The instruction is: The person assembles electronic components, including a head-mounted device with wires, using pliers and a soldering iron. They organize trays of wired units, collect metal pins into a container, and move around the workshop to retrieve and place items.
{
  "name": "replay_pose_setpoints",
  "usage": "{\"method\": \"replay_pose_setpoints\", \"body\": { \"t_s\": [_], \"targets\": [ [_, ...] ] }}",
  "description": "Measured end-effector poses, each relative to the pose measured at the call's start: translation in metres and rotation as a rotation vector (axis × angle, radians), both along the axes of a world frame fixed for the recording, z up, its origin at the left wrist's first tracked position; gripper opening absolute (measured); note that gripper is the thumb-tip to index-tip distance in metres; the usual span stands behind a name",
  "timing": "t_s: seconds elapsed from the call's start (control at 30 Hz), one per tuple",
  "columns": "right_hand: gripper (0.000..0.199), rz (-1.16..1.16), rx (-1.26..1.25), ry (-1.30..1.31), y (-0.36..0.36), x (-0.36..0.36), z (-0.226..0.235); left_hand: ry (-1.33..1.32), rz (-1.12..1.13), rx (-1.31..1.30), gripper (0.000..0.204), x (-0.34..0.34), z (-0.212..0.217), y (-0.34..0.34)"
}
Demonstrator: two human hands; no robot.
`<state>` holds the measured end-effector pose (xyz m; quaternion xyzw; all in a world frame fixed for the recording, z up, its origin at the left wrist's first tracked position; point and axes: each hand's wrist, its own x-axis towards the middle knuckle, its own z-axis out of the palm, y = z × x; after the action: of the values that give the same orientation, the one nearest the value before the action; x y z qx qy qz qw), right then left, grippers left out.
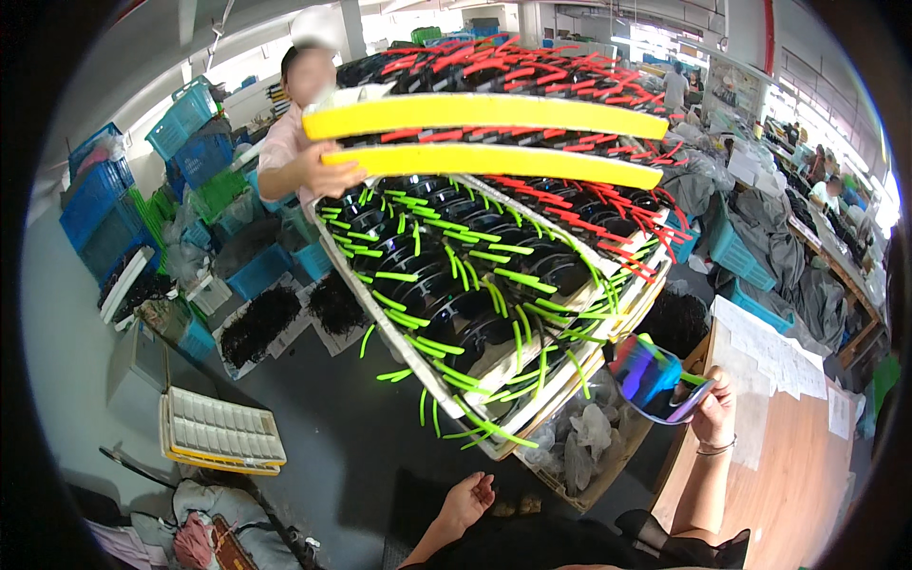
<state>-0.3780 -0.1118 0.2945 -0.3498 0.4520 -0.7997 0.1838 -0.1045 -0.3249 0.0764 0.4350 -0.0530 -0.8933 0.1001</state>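
My right hand (714, 408) grips a pair of sunglasses (651, 380) by one end, over the edge of the wooden table. Their wide lens reflects blue and purple, and a green tip shows behind it. Low in the middle, my left hand (467, 501) is loosely curled with nothing in it. In front of me stands a stack of pale trays (380, 332) full of dark-lensed sunglasses (456, 313) with bright green tips. Farther back are more sunglasses (494, 66) with red tips. Across the stack, a person's hand (328, 171) touches a yellow-edged tray (503, 161).
A wooden table (798, 465) with paper sheets (769, 347) is at my right. Beneath the stack sits a box of clear plastic bags (584, 432). Compartment trays (223, 427) lie at the left, near blue crates (261, 271) and dark piles (258, 326) on the floor.
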Motion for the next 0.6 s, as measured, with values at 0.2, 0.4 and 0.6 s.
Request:
{"method": "replay_pose_setpoints", "body": {
  "t_s": [0.2, 0.4, 0.6],
  "targets": [
    [0.023, -0.005, -0.014, 0.021, -0.003, -0.028, 0.008, 0.032, -0.156, 0.018, 0.014, -0.030, 0.011, 0.019],
    [0.011, -0.077, -0.056, 0.105, -0.069, -0.047, 0.058, 0.138, -0.261, 0.017, 0.016, -0.050, 0.017, 0.029],
    [0.009, -0.107, -0.209, 0.567, -0.147, -0.025, 0.177, 0.262, 0.081, -0.003, 0.017, 0.002, -0.008, 0.011]
  ]
}}
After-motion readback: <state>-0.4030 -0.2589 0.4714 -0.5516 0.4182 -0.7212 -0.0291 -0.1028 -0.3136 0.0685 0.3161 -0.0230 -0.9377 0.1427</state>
